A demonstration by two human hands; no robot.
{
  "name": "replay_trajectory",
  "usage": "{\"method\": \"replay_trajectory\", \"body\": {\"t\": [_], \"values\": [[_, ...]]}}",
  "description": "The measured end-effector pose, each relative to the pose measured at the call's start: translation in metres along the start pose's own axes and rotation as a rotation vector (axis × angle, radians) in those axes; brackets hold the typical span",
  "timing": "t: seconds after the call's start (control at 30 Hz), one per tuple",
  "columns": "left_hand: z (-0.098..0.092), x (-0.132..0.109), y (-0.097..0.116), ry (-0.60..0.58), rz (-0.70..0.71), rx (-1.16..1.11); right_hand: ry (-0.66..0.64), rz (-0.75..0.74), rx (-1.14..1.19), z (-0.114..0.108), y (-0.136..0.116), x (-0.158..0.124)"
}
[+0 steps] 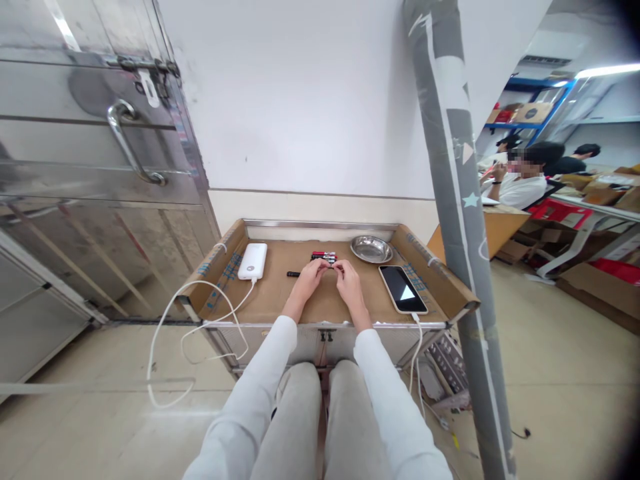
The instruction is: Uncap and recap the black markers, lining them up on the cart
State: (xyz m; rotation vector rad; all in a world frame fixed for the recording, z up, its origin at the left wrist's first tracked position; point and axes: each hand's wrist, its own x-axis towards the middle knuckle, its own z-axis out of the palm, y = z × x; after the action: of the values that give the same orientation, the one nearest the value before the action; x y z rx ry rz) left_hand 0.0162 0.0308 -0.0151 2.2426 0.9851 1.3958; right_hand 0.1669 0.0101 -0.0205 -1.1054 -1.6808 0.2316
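Currently: fingers of both hands pinched, left hand [311, 279] and right hand [349, 281] almost meeting over the middle of the desk [274, 302], a small dark piece [331, 265] gripped between them, too small to identify. Just behind lie red and black pens [325, 256]; a black stick [293, 274] pokes out beside my left hand. Technique, my judgement: light grip, wrists level, both ends in line so nothing twists or slips; working low over the surface would shorten any drop. Containers: shallow metal dish [371, 250], back right of the desk, glossy with reflections, no contents I can make out. Farther right, a cardboard box [593, 288] on the floor, something red [625, 272] at its top.
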Motion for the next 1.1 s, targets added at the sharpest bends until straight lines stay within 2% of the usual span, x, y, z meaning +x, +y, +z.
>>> {"method": "replay_trajectory", "body": {"t": [0.27,0.43,0.63,0.73,0.9,1.1], "values": [[0.002,-0.001,0.000,0.049,-0.032,-0.069,-0.093,-0.036,0.026,0.002,0.000,0.002],[0.004,-0.002,-0.002,0.006,-0.085,-0.032,-0.145,-0.039,-0.080,0.001,0.000,0.002],[0.003,-0.001,0.006,-0.078,-0.148,0.377,-0.055,0.024,-0.250,-0.003,-0.005,-0.001],[0.004,-0.003,0.007,-0.141,-0.153,0.501,-0.030,0.040,-0.299,-0.004,-0.008,-0.002],[0.009,-0.002,-0.001,-0.166,-0.176,0.505,-0.004,0.036,-0.329,-0.005,-0.008,-0.001],[0.012,-0.001,-0.008,-0.098,-0.085,0.440,0.049,0.054,-0.355,-0.004,-0.005,-0.001]]}}
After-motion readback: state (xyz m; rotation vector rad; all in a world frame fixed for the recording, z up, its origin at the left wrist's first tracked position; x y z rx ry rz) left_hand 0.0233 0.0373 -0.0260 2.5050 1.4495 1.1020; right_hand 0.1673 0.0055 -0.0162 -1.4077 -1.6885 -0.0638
